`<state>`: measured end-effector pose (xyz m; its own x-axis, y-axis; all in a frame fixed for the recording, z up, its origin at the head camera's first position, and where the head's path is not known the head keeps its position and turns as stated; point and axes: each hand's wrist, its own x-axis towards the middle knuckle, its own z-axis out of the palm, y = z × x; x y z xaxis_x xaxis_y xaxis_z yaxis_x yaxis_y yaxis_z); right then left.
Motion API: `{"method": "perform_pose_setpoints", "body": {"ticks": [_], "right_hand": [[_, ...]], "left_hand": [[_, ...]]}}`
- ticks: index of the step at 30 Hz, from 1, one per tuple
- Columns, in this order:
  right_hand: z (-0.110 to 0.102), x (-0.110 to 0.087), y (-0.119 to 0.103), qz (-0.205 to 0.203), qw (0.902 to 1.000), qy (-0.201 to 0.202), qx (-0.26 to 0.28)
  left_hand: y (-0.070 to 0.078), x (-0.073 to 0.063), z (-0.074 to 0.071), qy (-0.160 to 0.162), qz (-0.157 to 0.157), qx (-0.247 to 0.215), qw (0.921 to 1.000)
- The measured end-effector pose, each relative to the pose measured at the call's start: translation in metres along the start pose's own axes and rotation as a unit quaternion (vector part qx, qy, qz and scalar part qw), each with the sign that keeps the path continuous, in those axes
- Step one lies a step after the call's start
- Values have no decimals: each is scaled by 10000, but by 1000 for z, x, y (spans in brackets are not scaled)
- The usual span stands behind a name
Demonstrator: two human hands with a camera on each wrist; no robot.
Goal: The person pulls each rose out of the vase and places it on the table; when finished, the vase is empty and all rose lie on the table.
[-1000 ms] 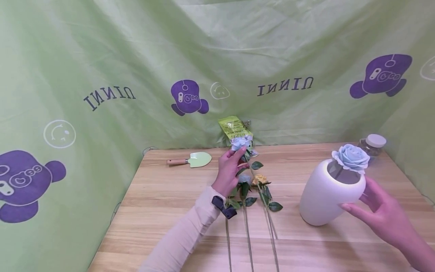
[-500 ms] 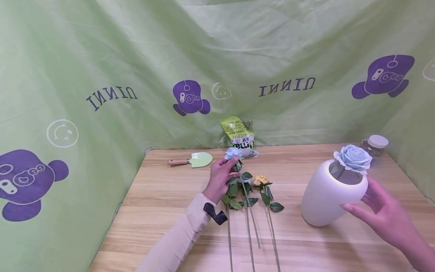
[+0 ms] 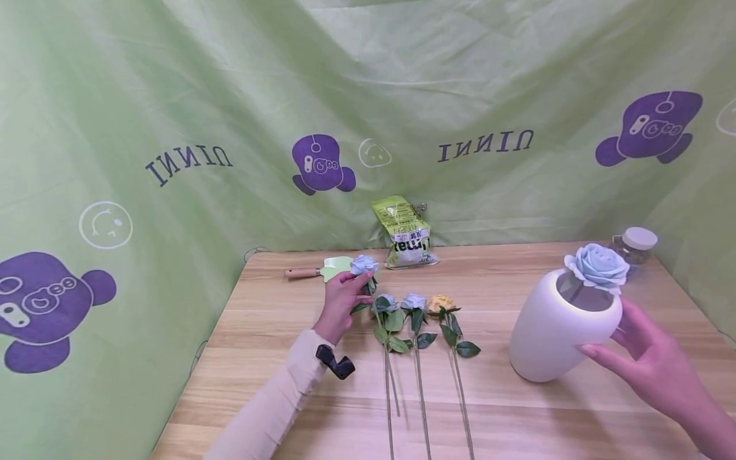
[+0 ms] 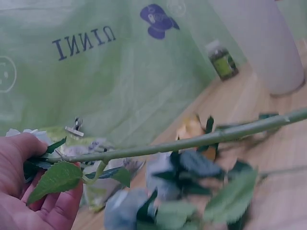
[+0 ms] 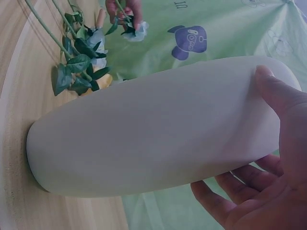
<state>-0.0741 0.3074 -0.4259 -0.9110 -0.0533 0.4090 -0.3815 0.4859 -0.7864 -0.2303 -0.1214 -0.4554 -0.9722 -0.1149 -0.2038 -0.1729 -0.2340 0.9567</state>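
In the head view my left hand (image 3: 339,306) pinches a light blue artificial rose (image 3: 364,264) just under its bloom. Its green stem (image 4: 192,142) runs off to the right in the left wrist view. On the table, right of that hand, lie two blue roses (image 3: 414,301) and a yellow rose (image 3: 441,303), stems pointing toward me. My right hand (image 3: 655,364) grips the upper side of a white vase (image 3: 552,338), thumb on one side and fingers on the other. The vase stands on the table; another blue rose (image 3: 598,266) rises from its mouth.
Behind the held rose lies a small green trowel (image 3: 333,268) with a wooden handle. A green-and-white bag (image 3: 405,233) leans on the green curtain (image 3: 368,76) at the back. Past the vase stands a jar (image 3: 635,246) with a white lid.
My left hand has carried the blue rose leftward and a little nearer to me, so its bloom now overlaps the trowel. The right hand and the vase have stayed nearly in place.
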Motion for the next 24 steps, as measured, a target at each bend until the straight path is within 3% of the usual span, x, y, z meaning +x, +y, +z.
{"method": "perform_pose_setpoints", "body": {"ticks": [5, 13, 24], "right_hand": [[0, 0, 1, -18, 10000, -9, 12], [0, -3, 2, 26, 10000, -9, -37], [0, 0, 2, -12, 10000, 3, -14]], "left_hand": [[-2, 0, -16, 160, -111, 319, 9993], [-11, -4, -35, 93, -273, 738, 9969], [-19, -9, -44, 98, -472, 1190, 9917]]}}
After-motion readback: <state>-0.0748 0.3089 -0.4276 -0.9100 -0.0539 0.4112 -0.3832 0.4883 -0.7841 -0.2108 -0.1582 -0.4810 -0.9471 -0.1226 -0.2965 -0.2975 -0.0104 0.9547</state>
